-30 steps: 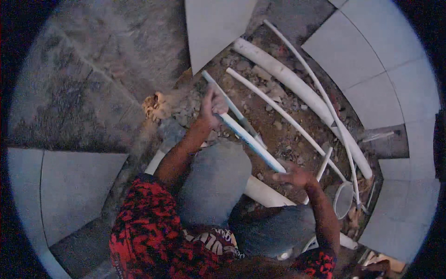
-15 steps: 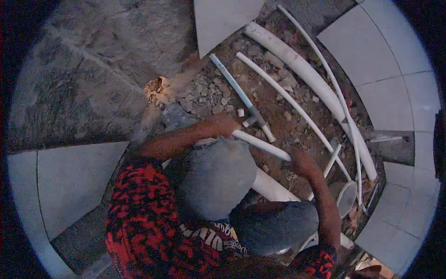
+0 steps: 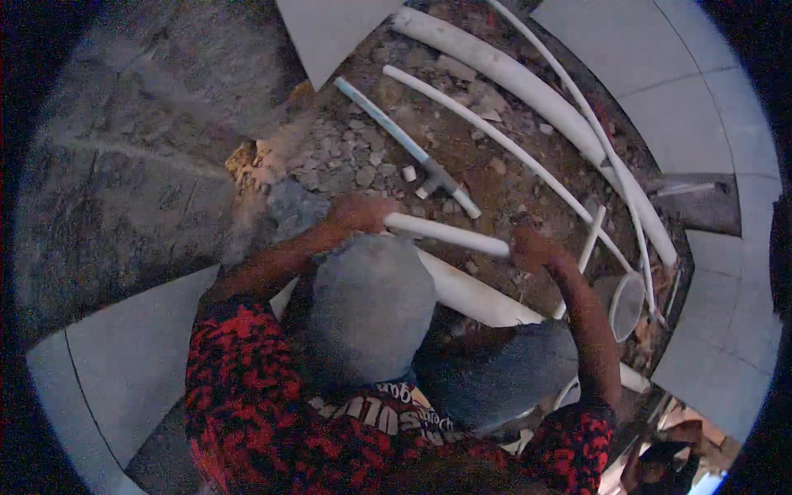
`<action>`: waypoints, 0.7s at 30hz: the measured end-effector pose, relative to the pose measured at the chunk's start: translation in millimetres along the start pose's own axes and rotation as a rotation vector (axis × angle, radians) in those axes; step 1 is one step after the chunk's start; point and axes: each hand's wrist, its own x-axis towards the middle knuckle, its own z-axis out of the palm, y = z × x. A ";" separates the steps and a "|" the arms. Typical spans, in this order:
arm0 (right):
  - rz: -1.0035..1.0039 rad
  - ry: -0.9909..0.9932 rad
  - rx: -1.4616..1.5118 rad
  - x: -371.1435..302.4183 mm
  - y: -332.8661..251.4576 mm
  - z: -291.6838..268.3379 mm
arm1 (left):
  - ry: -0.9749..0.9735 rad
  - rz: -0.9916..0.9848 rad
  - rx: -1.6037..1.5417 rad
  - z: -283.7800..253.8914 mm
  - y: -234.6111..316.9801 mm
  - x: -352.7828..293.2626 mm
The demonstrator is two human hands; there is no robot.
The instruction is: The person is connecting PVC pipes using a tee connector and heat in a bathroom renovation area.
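A short white plastic pipe [image 3: 448, 234] spans the gap between my hands, sloping slightly down to the right. My left hand [image 3: 360, 214] is closed around its left end, just beyond my grey-clad knee. At the other end my right hand [image 3: 532, 246] is closed on the pipe, its fingertips partly hidden. Just beyond the held piece, a grey tee fitting [image 3: 437, 175] joins a thin blue-white pipe [image 3: 379, 117] to a short white stub [image 3: 468, 204]. A small white ring of pipe [image 3: 409, 173] lies beside the fitting.
A thick white pipe [image 3: 511, 87] and a thinner one [image 3: 503, 142] cross the rubble on the right. Under my legs runs another thick pipe [image 3: 474, 290]. A round whitish container [image 3: 629, 305] stands near my right forearm. Pale floor tiles [image 3: 701, 289] border the dug strip.
My view has shifted, so the scene sits further left and up. The held pipe lies a little flatter, both hands still on its ends.
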 end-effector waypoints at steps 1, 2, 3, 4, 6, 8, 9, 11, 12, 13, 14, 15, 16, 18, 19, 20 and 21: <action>0.027 -0.066 0.119 -10.1 -47.0 -39.6 | 0.116 0.021 -0.034 34.3 -22.1 9.0; 0.053 -0.124 0.236 -22.3 -94.1 -80.0 | 0.230 0.036 -0.058 64.9 -43.4 13.2; 0.058 -0.123 0.219 -29.5 -92.6 -71.0 | 0.245 0.038 -0.067 85.8 -54.4 29.1; 0.078 0.070 0.113 -23.0 -88.2 -52.4 | 0.164 0.180 -0.199 104.4 -72.6 40.0; 0.103 0.250 -0.002 -18.2 -89.4 -54.6 | 0.064 0.361 -0.356 120.3 -77.9 49.1; 0.056 -0.102 -0.162 -4.8 -114.5 -85.6 | 0.056 0.318 -0.348 129.9 -80.0 39.3; 0.033 -0.111 -0.173 -3.4 -115.8 -87.0 | 0.051 0.311 -0.318 129.5 -73.4 45.7; 0.126 -0.013 -0.341 -4.1 -103.2 -89.8 | 0.060 0.318 -0.307 130.8 -62.4 57.5; 0.057 0.004 -0.338 2.2 -101.3 -92.1 | 0.056 0.299 -0.298 127.4 -58.8 43.6; 0.032 0.124 -0.382 5.4 -96.1 -89.8 | 0.053 0.305 -0.307 126.4 -56.9 40.8; 0.034 0.240 -0.433 1.4 -90.4 -92.2 | 0.059 0.343 -0.330 122.5 -53.3 46.6; 0.024 0.235 -0.442 -1.4 -86.9 -96.3 | 0.075 0.400 -0.371 118.3 -51.7 49.4; 0.019 0.281 -0.462 0.7 -88.2 -100.7 | 0.099 0.435 -0.425 117.1 -56.8 41.0; 0.045 0.325 -0.490 -5.0 -69.3 -102.4 | 0.204 0.539 -0.593 108.2 -64.8 25.5; 0.096 0.489 -0.377 -28.7 -46.4 -108.2 | 0.279 0.556 -0.669 93.5 -58.5 25.3; 0.062 0.656 -0.209 -15.8 -41.8 -99.6 | 0.295 0.300 -0.783 82.5 -72.0 -10.9; 0.322 0.476 -0.166 -21.5 -54.7 -106.6 | 0.314 0.100 -0.899 65.8 -78.2 -38.0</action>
